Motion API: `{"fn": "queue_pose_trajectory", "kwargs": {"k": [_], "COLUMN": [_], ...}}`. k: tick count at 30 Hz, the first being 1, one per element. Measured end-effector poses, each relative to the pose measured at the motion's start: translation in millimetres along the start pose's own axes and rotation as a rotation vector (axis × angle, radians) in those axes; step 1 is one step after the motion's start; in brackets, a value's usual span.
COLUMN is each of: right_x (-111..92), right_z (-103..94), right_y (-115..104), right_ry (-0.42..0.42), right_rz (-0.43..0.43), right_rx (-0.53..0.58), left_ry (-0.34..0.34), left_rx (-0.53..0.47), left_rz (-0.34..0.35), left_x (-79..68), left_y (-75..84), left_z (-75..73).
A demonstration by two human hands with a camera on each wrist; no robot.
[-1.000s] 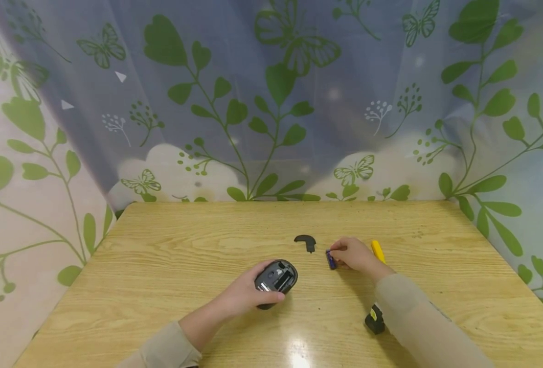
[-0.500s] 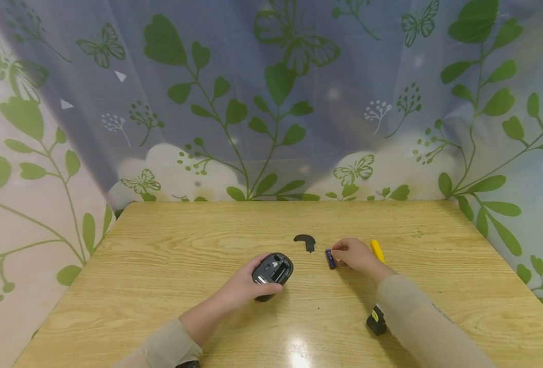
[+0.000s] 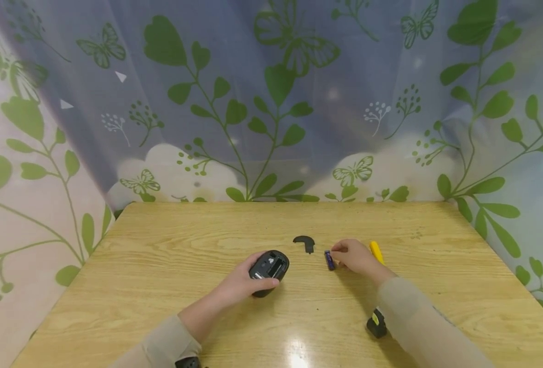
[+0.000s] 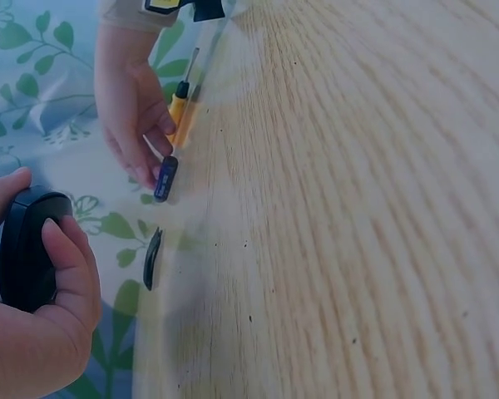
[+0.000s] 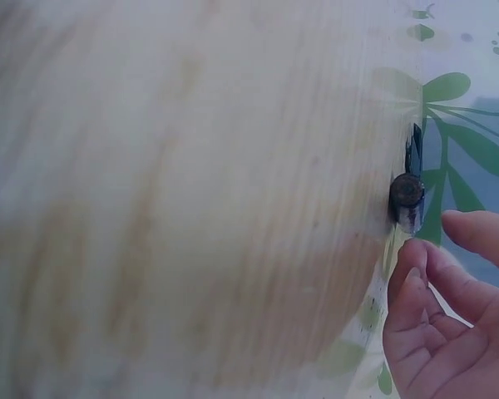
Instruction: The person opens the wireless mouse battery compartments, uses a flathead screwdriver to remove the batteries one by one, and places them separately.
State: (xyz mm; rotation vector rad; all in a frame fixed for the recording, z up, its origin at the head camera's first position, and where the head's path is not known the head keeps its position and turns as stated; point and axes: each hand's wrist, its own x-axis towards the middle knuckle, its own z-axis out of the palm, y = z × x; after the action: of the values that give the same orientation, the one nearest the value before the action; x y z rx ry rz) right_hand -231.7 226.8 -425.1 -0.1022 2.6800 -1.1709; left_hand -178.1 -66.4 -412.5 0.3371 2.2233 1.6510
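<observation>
My left hand [image 3: 244, 278] grips a black computer mouse [image 3: 271, 269], its underside turned up and its battery slot uncovered in the head view. The left wrist view shows this mouse [image 4: 33, 249] edge-on between thumb and fingers. To the right, a dark purple battery [image 3: 329, 260] lies on the table. My right hand [image 3: 356, 255] is beside it, fingers loosely bent. In the right wrist view the round end of the battery [image 5: 408, 190] sits just past the fingertips, not pinched between them; whether a finger touches it I cannot tell. A black curved battery cover [image 3: 304, 243] lies left of the battery.
A screwdriver with a yellow handle [image 3: 376, 252] lies behind the right wrist, partly hidden by it; its thin shaft [image 4: 193, 65] shows in the left wrist view. The wooden table [image 3: 198, 230] ends at a patterned curtain [image 3: 280, 128].
My left hand has shifted slightly back and left with the mouse, tilting it a little. The right hand has hardly moved beside the battery, and the battery and cover lie where they were.
</observation>
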Motion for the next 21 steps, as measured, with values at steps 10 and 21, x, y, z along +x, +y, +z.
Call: {"fn": "queue_pose_trajectory", "kwargs": {"k": [10, 21], "right_x": [-4.6, -6.7], "right_z": [-2.4, -3.9], "right_y": [-1.8, -0.3], "right_ry": [0.006, -0.005], "right_rz": [-0.003, -0.007], "right_rx": [0.007, 0.011], "left_ry": [0.024, 0.056], "left_rx": [-0.013, -0.007], "left_rz": [-0.007, -0.021], "left_x": [0.4, 5.4], "left_y": [4.7, -1.0], "left_z": [-1.1, -4.0]}}
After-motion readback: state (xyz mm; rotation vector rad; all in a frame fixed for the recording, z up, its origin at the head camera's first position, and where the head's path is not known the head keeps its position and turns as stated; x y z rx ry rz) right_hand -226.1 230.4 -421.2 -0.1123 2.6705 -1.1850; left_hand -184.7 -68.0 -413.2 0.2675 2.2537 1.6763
